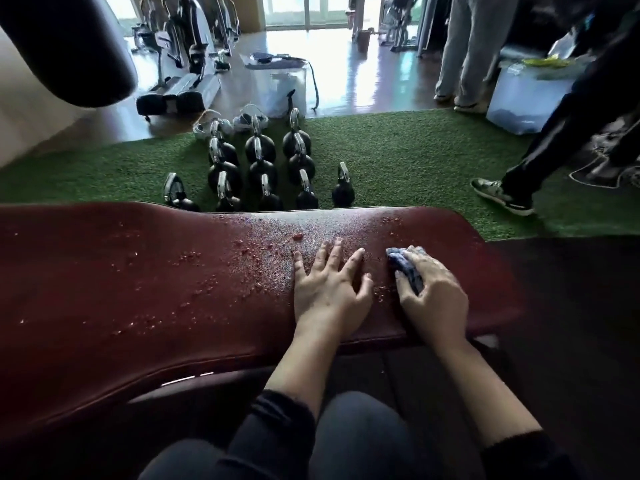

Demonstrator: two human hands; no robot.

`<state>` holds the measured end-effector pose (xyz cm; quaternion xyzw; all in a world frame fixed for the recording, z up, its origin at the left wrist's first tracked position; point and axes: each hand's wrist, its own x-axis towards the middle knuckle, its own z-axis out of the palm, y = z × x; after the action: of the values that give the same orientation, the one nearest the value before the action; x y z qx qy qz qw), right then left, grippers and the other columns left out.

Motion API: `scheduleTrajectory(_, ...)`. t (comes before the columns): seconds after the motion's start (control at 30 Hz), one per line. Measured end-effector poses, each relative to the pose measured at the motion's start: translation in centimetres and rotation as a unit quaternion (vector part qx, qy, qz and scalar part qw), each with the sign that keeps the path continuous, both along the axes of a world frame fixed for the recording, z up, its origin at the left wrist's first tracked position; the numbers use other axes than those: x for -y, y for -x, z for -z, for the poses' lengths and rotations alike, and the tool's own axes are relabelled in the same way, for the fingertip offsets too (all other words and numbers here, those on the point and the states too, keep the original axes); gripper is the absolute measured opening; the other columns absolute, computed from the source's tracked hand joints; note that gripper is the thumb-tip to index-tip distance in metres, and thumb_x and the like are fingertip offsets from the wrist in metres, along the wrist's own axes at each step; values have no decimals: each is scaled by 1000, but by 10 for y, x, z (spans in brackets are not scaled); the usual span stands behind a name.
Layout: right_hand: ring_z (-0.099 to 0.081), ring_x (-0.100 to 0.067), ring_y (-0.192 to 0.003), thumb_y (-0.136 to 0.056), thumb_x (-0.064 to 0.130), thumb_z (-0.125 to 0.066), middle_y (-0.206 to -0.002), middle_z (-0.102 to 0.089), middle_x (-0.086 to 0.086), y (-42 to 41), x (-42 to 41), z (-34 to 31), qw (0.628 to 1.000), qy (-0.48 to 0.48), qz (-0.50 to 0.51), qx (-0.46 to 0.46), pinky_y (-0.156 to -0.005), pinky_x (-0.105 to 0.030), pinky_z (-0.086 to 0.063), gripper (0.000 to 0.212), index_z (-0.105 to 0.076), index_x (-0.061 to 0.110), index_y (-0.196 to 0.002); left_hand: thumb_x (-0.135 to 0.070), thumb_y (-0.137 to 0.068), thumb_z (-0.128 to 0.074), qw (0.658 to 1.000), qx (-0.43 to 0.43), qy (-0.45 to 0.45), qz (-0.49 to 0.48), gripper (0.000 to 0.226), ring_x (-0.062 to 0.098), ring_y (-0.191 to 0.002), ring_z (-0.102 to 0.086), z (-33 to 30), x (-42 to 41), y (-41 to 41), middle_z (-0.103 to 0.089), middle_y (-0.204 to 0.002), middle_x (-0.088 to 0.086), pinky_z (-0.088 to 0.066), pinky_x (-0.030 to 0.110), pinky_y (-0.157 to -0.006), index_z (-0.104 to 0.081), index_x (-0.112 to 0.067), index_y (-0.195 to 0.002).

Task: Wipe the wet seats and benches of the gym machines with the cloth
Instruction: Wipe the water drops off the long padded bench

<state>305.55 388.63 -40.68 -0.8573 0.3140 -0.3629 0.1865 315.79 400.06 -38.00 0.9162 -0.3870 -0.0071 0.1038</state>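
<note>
A dark red padded bench stretches across the view, speckled with water drops from its left part to just past the middle. My left hand rests flat on the pad with its fingers spread. Just to its right, my right hand grips a bunched blue cloth and presses it against the bench near the right end. Most of the cloth is hidden under that hand.
Several black kettlebells stand on green turf just beyond the bench. Two people's legs and a stepping foot are at the right. White bins and gym machines fill the far floor. A black punching bag hangs at upper left.
</note>
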Motion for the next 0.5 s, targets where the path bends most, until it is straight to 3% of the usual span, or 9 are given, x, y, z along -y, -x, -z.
scheduleTrajectory(0.1, -56, -14, -119, -87, 21, -62, -123, -65, -2, 5, 3, -7, 998, -53, -27, -9, -98, -11, -30, 33, -65, 15, -119, -59, -95, -24, 1000, -3, -3, -2, 56, 12, -149, 1, -3, -2, 2, -5, -162, -9, 11, 49, -117, -16, -48, -149)
scheduleTrajectory(0.2, -62, -10, -100, -90, 16, -62, -109, -70, -1, 15, 13, -23, 990, -138, -26, 32, -78, 4, -33, 27, -65, 14, -117, -58, -95, -24, 1000, 1, 1, 1, 56, 11, -149, 0, -5, -3, 2, -5, -162, -10, 9, 48, -117, -17, -47, -149)
scheduleTrajectory(0.27, -60, -9, -93, -92, 15, -59, -105, -70, -4, 23, 21, -32, 989, -129, 14, 67, -71, 3, -32, 25, -64, 11, -117, -59, -95, -23, 1000, 4, 2, 1, 56, 11, -149, 0, -4, -4, 2, -5, -162, -10, 9, 48, -117, -16, -47, -149)
scheduleTrajectory(0.4, -60, -29, -112, -93, 14, -56, -118, -65, -16, 36, 22, -36, 992, -33, 69, 103, -92, -21, -37, 29, -60, 4, -120, -59, -96, -23, 1000, 2, -3, 1, 56, 12, -149, 1, -3, -4, 3, -4, -162, -10, 10, 47, -116, -15, -47, -150)
scheduleTrajectory(0.5, -47, -22, -130, -91, 32, -51, -128, -61, -9, 35, 2, -27, 996, -32, -80, 13, -110, -33, -30, 38, -63, 12, -121, -59, -96, -23, 1000, 2, -6, -1, 56, 12, -149, 1, -3, -4, 3, -4, -162, -10, 11, 47, -116, -14, -47, -150)
